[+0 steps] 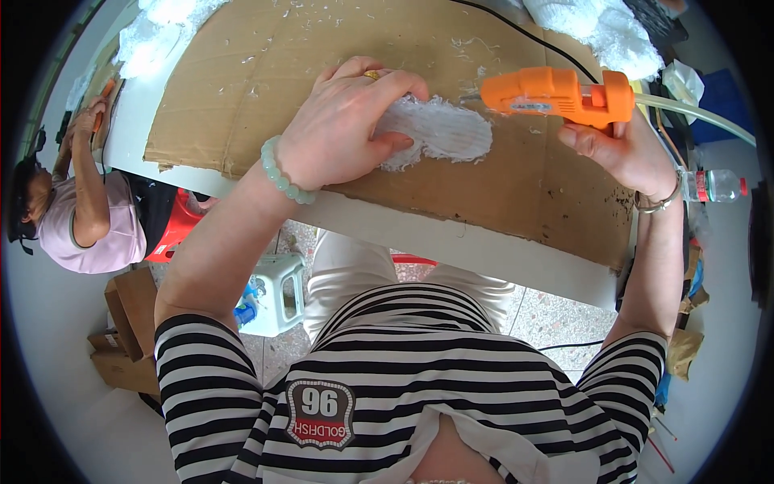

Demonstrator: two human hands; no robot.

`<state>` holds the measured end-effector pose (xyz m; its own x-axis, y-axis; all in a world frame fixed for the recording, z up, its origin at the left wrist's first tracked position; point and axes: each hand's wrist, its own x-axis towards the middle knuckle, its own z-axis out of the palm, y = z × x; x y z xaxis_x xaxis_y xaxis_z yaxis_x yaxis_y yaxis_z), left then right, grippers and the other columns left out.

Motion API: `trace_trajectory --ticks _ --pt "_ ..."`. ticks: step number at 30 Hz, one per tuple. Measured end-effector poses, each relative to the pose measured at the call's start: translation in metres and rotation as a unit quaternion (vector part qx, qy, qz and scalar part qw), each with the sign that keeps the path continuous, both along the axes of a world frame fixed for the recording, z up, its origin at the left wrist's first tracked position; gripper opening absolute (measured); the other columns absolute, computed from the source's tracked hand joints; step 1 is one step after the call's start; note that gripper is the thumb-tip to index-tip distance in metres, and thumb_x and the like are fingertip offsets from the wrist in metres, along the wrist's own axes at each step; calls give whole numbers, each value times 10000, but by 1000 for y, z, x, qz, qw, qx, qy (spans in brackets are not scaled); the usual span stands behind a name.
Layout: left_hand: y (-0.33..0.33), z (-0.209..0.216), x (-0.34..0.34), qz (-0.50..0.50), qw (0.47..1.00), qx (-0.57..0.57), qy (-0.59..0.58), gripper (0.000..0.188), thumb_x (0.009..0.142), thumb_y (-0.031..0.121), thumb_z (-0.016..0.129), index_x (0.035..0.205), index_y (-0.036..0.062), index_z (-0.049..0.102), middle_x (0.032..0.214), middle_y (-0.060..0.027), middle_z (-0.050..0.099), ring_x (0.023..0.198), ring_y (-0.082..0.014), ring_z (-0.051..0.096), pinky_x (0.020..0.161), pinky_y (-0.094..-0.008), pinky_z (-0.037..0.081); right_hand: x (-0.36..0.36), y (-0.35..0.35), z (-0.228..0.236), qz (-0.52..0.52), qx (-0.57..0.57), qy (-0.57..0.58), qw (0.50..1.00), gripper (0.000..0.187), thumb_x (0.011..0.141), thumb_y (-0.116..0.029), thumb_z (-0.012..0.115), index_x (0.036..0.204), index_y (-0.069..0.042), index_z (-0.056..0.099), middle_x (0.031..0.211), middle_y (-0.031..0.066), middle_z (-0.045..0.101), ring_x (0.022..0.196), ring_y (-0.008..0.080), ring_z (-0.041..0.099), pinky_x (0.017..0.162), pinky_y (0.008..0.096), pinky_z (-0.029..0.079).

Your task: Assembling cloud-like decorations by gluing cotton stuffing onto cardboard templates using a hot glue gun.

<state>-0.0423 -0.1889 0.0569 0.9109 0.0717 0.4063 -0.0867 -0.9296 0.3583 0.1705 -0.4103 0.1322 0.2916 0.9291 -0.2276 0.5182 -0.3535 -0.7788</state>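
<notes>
A white, fuzzy-edged oval pad [455, 133] with a ribbed surface lies on a brown cardboard sheet [266, 73]. My left hand [347, 121] grips its left end between thumb and fingers. In my right hand [617, 153] is an orange hot glue gun [536, 90], held level with its nozzle toward the pad's upper right edge. The tip is a little apart from the pad. A pale glue stick [697, 117] runs out of the gun's back, and my fingers around the handle are partly hidden.
White fluffy material sits in a left pile [165, 36] and a right pile [601, 36]. A black cord [528, 31] crosses the cardboard's far side. A plastic bottle [717, 185] lies at right. Another person [89, 210] works at far left; a pale green stool [278, 298] stands below.
</notes>
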Motion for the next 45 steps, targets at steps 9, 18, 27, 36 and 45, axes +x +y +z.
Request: trace_trajectory --ticks 9,18,27,36,45 --pt "0 -1 1 6 1000 -8 13 463 651 124 726 1066 187 531 833 -55 632 1043 -322 513 890 -441 358 -25 17 -13 3 -47 -161 986 305 796 -218 695 1034 -58 592 799 23 607 710 119 537 668 255 444" --pt "2 -4 1 9 1000 -6 2 462 653 128 726 1066 187 530 833 -64 633 1043 -330 514 886 -441 356 -32 26 -16 23 -42 -205 978 312 807 -280 675 1020 -62 607 767 61 603 670 182 539 657 278 442" --pt "1 -3 2 9 1000 -12 6 459 655 127 726 1066 183 529 821 -75 632 1046 -338 508 878 -442 358 -31 26 -18 36 -24 -213 976 304 806 -279 675 993 -50 606 748 69 594 664 189 540 645 283 446" --pt "1 -3 1 15 1000 -9 13 466 658 131 726 1081 187 537 883 -68 634 1065 -335 498 872 -443 364 -25 18 -9 36 -55 -210 976 307 808 -280 674 1011 -60 605 771 55 604 666 172 542 654 271 449" --pt "6 -1 8 2 999 47 24 557 656 178 698 1191 162 542 1170 -50 573 1165 -319 446 941 -450 362 -19 12 -5 29 -83 -190 978 305 809 -272 674 1016 -61 599 761 49 598 657 163 533 645 267 445"
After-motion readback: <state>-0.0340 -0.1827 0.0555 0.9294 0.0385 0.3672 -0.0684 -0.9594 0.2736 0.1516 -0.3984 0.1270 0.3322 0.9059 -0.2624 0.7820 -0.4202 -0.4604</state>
